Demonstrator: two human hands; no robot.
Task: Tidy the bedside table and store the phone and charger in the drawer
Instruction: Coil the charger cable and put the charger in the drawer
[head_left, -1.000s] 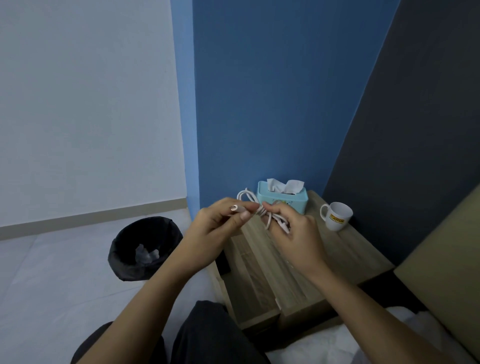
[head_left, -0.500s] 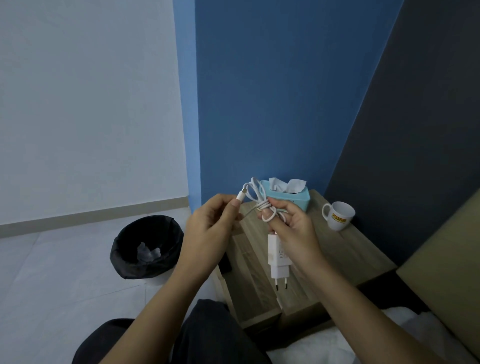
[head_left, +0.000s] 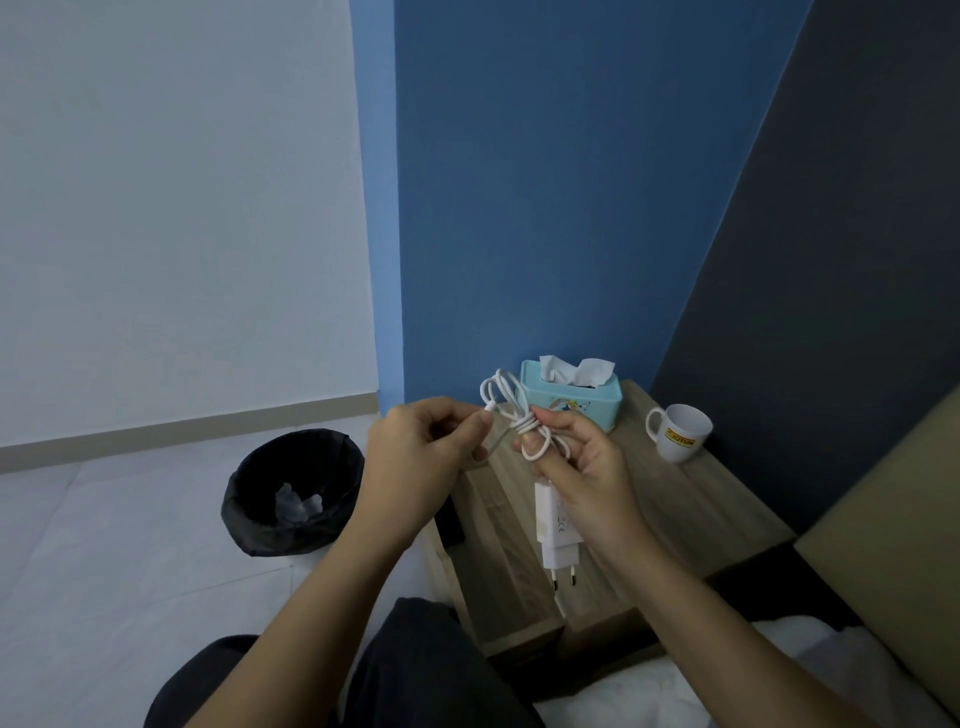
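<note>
Centre of frame: right hand (head_left: 582, 478) is pinching the coiled charger (head_left: 524, 431) cable, adapter dangling below — left hand (head_left: 421, 457) is nipping the free plug end. Above the table (head_left: 701, 514); a loosening grip could be letting the coils spring apart.

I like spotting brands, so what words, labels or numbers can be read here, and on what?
"JOTUN": yellow label on the white mug.
White charger plug in the right hand: small grey markings, too blurred to read.
Blue tissue box: a cartoon picture, no readable words.
</note>
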